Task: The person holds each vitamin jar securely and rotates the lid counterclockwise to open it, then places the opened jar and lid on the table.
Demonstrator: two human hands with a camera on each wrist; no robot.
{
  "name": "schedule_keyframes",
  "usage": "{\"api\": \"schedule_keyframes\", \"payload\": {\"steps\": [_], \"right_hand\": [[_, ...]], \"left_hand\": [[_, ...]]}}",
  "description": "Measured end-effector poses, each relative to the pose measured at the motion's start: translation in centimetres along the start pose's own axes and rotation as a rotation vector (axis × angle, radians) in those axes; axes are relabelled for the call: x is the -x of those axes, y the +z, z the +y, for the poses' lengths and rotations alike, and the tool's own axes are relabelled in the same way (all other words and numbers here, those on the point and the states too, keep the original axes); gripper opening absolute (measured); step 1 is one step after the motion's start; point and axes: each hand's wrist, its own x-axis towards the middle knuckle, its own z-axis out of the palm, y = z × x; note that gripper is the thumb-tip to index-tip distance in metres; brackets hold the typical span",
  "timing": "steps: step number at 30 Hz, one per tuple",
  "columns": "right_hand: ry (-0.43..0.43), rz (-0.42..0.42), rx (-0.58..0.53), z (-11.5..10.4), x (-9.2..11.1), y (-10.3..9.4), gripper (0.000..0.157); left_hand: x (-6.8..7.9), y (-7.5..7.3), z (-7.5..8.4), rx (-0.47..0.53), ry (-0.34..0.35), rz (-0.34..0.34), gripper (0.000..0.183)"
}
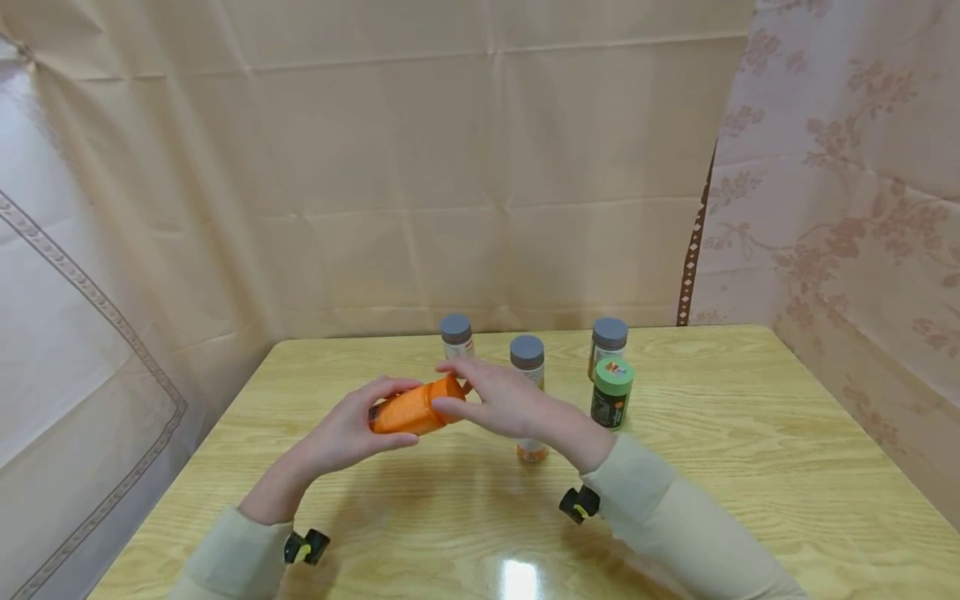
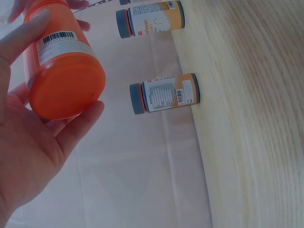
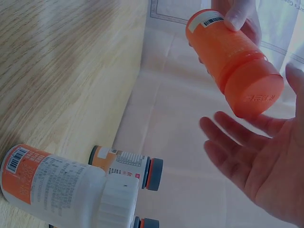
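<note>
My left hand [image 1: 341,433] grips an orange bottle [image 1: 408,410] around its body, raised above the table and tilted with its cap up to the right. A barcode label [image 2: 59,40] shows near its base in the left wrist view. At the cap [image 3: 254,88] is my right hand [image 1: 504,402], its fingers spread and loosely bent around the cap, not closed on it. One finger appears to touch the cap's edge; the thumb lies close to its other side. Behind the right hand stands a white bottle [image 3: 61,190] with an orange label, mostly hidden in the head view.
Grey-capped bottles stand at the back left [image 1: 457,335], middle [image 1: 528,353] and back right [image 1: 609,335] of the wooden table [image 1: 750,467]. A green-lidded dark jar [image 1: 612,396] is in front of the back right one. A beige curtain [image 1: 450,167] hangs behind.
</note>
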Motion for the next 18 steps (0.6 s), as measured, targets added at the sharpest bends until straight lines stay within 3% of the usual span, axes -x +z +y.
{"api": "schedule_keyframes", "payload": {"steps": [7,18], "right_hand": [[0.092,-0.048,0.035,-0.08,-0.07,0.1,0.053],[0.039,-0.044,0.061,0.17,0.07,0.08,0.055]], "left_hand": [[-0.13,0.06,0.09,0.008,0.009,-0.005,0.057],[-0.11,0.28,-0.24,-0.001,0.019,-0.013,0.056]]}}
